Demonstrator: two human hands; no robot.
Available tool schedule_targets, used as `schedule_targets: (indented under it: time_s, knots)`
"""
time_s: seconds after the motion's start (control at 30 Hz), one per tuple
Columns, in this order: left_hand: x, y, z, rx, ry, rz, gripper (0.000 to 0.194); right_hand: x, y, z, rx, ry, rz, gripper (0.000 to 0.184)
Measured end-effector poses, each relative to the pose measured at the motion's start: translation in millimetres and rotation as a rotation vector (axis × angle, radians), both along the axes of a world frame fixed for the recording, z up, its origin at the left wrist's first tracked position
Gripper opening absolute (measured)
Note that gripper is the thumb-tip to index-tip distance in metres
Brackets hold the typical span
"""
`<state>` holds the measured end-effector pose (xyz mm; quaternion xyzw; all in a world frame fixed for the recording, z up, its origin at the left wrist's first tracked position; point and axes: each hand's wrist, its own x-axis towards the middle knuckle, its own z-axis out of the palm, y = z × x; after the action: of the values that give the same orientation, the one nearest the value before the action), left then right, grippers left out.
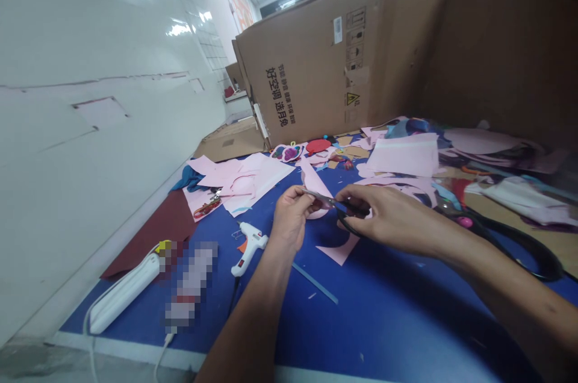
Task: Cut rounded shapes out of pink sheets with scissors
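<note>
In the head view, the left hand (289,217) pinches the pink piece (316,181) with fingertips closed, above the blue table (379,317), while the right hand (397,214) curls its fingers around the scissors' (335,203) handles. The blades sit so near the pinching fingertips that a slip could nick them, or loose paper could skew the cut.

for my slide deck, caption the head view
Right hand holds scissors at a pink piece in the left hand, glue gun nearby.
</note>
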<state>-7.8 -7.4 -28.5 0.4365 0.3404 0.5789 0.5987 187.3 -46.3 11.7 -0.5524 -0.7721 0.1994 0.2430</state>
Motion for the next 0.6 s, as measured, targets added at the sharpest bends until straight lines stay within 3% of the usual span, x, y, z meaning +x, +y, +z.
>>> schedule_targets:
  time_s: [0.6]
  knots:
    - [-2.9,1.1,-0.9,-0.035,-0.026,-0.035,0.019,-2.8,0.3,-0.4,-0.057,0.11,0.007,0.026]
